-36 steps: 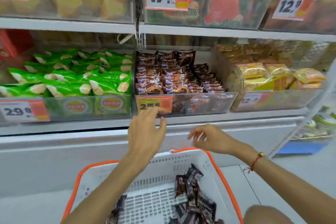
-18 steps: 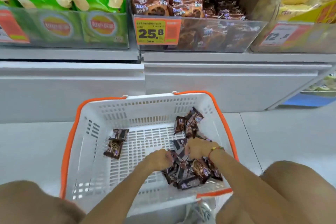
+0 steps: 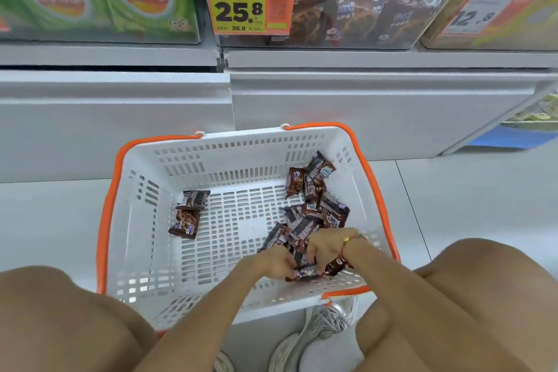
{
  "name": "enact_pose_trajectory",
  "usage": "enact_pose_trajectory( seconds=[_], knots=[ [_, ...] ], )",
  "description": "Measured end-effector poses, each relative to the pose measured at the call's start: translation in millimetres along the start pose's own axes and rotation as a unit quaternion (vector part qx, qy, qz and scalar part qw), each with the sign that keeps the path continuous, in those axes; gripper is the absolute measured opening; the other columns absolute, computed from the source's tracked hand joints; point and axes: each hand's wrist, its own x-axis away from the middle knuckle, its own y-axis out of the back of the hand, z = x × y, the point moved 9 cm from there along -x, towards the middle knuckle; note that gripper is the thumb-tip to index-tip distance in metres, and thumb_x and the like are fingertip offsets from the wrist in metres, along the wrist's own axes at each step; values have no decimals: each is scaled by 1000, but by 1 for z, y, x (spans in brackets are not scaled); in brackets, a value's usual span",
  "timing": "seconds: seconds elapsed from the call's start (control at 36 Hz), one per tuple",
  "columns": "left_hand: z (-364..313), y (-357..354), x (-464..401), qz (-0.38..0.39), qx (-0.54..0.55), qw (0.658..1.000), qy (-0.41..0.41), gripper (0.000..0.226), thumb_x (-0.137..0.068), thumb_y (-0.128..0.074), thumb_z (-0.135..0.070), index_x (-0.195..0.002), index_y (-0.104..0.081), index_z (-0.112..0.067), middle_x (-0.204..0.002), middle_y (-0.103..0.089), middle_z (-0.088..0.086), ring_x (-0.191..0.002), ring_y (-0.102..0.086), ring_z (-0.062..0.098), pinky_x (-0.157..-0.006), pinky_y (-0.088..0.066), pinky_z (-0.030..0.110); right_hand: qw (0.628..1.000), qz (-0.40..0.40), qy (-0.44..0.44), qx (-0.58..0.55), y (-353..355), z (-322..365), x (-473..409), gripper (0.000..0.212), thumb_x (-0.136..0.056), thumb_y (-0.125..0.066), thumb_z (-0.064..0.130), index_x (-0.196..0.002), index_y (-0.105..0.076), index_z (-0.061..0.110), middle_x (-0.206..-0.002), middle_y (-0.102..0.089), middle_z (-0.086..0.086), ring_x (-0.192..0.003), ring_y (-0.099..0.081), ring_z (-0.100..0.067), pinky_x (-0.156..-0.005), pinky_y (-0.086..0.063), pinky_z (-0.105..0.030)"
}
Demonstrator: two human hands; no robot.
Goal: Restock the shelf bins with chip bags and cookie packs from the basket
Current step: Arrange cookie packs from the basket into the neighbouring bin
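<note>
Both hands, left hand (image 3: 276,263) and right hand (image 3: 327,246), now grip cookie packs (image 3: 305,272)

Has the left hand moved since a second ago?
Yes. The left hand has dropped from the shelf edge by the 25.8 price tag into the basket, onto the cookie packs.

A shop aisle: clear shelf bins (image 3: 347,18) of snacks across the top of the frame, price tags (image 3: 249,7) clipped on, a shopping basket (image 3: 211,154) at centre.
</note>
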Motion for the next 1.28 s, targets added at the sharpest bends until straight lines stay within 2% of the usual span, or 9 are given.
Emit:
enact_pose_trajectory(
  seconds=[0.08,0.22,0.33,0.44,0.56,0.67,0.86,1.0,1.28],
  knots=[
    [-4,16,8,-10,31,999,3,33,-100,-45,-15,-125,-60,0,-112,-62,14,-92,-53,20,-90,-43,30,1000,7,22,-5,7,-4,-18,35,-89,-62,28,-123,-64,19,-118,-67,0,-92,-64,-16,-81,-53,-30],
    [-18,75,35,-42,109,993,3,33,-101,-46,-28,-127,-55,-9,-121,-57,7,-94,-55,12,-83,-43,24,998,17,40,-41,54,-7,-12,41,-98,-49,20,-136,-50,5,-131,-58,-14,-113,-61,-26,-97,-48,-37],
    [-32,143,59,-124,74,989,-9,50,-89,-67,-27,-133,-52,-9,-126,-57,10,-103,-56,21,-87,-44,28,991,-55,68,-105,118,-14,18,37,-99,-49,19,-134,-51,9,-133,-52,-7,-100,-58,-18,-94,-49,-34],
    [-52,207,93,-215,15,975,-46,20,-90,-65,-22,-104,-66,-8,-87,-61,2,-81,-55,17,-69,-42,23,962,-131,118,-211,169,-18,57,28,-97,-52,21,-120,-56,5,-114,-61,-7,-83,-61,-14,-73,-52,-23],
    [-60,244,133,-228,23,971,-62,13,-92,-62,-26,-89,-65,-13,-80,-56,1,-75,-49,14,-65,-37,24,899,-219,176,-335,191,-23,88,29,-97,-51,36,-102,-62,9,-88,-66,-2,-79,-63,-13,-76,-49,-22],
    [-59,261,168,-245,117,958,-90,27,-92,-61,-32,-116,-67,-19,-105,-67,-3,-97,-60,11,-80,-44,24,845,-274,222,-403,203,-24,106,48,-92,-48,55,-116,-66,17,-111,-68,4,-93,-66,-12,-92,-50,-26],
    [-57,276,185,-281,221,925,-130,29,-93,-60,-31,-111,-67,-10,-101,-73,2,-88,-68,7,-81,-48,19,740,-363,291,-485,232,-12,130,39,-79,-77,23,-115,-63,25,-116,-65,0,-106,-62,-10,-87,-49,-20],
    [-67,276,186,-269,382,862,-198,27,-94,-58,-23,-116,-62,-8,-109,-72,7,-103,-68,14,-90,-52,21,605,-335,299,-657,245,-18,127,40,-78,-77,18,-113,-60,12,-107,-71,-10,-96,-67,-18,-91,-53,-31],
    [-84,284,200,-379,314,849,-192,15,-91,-64,-26,-105,-59,-26,-101,-68,-6,-95,-63,6,-87,-48,26,638,-401,298,-586,247,-14,151,25,-83,-72,28,-108,-71,23,-102,-73,3,-98,-65,-9,-85,-45,-29]
  ],
)
